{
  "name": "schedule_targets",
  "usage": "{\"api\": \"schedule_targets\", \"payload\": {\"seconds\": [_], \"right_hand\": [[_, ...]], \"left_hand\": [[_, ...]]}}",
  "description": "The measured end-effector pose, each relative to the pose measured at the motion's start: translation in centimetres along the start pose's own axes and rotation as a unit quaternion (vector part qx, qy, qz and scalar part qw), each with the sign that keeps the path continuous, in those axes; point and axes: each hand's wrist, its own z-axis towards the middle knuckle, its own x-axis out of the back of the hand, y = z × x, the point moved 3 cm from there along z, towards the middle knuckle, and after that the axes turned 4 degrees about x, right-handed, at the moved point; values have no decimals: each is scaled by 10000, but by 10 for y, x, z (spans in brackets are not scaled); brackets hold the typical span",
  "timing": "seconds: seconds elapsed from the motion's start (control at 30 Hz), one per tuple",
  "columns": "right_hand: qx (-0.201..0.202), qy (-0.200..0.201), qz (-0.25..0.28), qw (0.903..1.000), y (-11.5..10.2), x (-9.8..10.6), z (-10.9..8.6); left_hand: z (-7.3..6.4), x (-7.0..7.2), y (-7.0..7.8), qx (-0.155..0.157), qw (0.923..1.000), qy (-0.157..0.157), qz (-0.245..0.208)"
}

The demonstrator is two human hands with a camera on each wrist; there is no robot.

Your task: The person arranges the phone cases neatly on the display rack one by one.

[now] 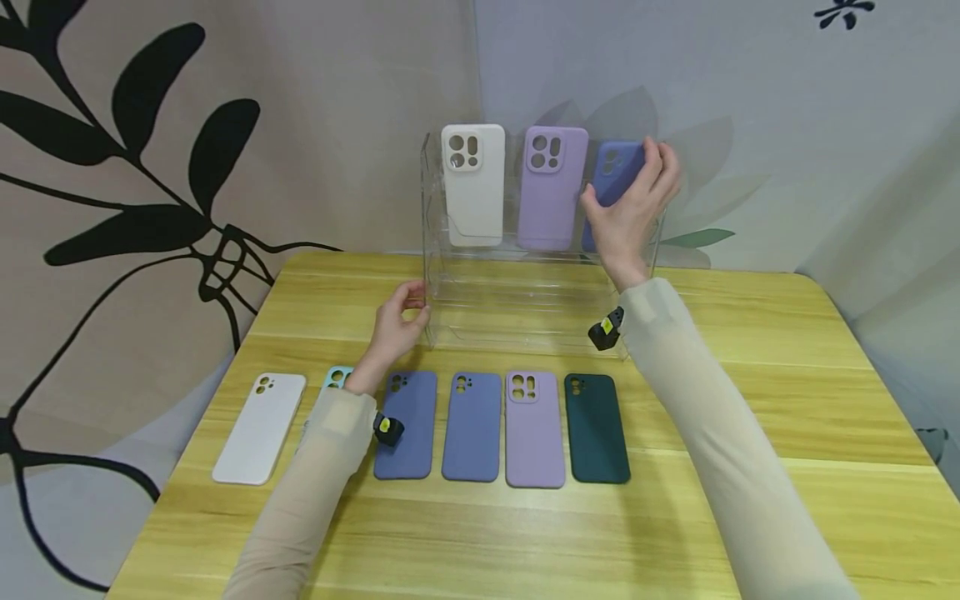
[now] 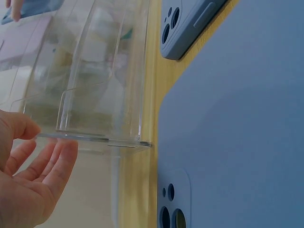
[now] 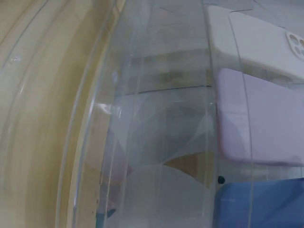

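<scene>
Clear plastic stand (image 1: pixel 433 208): white case (image 1: pixel 474 196) and purple case (image 1: pixel 553 196) placed, left of the right hand (image 1: pixel 636 200), which is clamped on the blue case (image 1: pixel 611 177) there. Left hand (image 1: pixel 397 323) pinches the stand's side. Six unplaced cases (image 1: pixel 472 433) lie on the tabletop (image 1: pixel 832 417), nearer than both hands.

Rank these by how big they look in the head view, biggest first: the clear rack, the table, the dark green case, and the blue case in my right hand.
1. Table
2. Clear rack
Not ranked: dark green case and blue case; the right hand covers part of the blue one.
</scene>
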Motion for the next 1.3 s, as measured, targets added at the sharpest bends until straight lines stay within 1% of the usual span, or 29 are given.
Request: {"api": "schedule_targets", "payload": {"seconds": [0.2,0.37,0.5,0.73,0.83,1.07,1.2,1.3], "right_hand": [[-10,-22,-31,10000,1,0,-2],[-79,-74,-14,9999,2,0,-3],[-44,-97,31,9999,2,4,-4],[41,-181,413,9990,-1,15,-3],[17,-204,602,9980,-1,21,-4],[-185,-531,591,9967,-1,39,-14],[-163,-679,550,9960,-1,48,-24],[-149,-819,617,9946,0,54,-34]], "left_hand": [[0,0,0,-58,10000,17,-13],[0,0,0,-21,10000,0,5],[-1,0,0,-7,10000,-4,3],[-1,0,1,40,10000,-5,15],[-1,0,1,74,10000,-26,-2],[-1,1,0,-24,10000,-15,-22],[-1,0,0,-118,9999,14,-8],[-1,0,0,-165,9999,37,-10]]}}
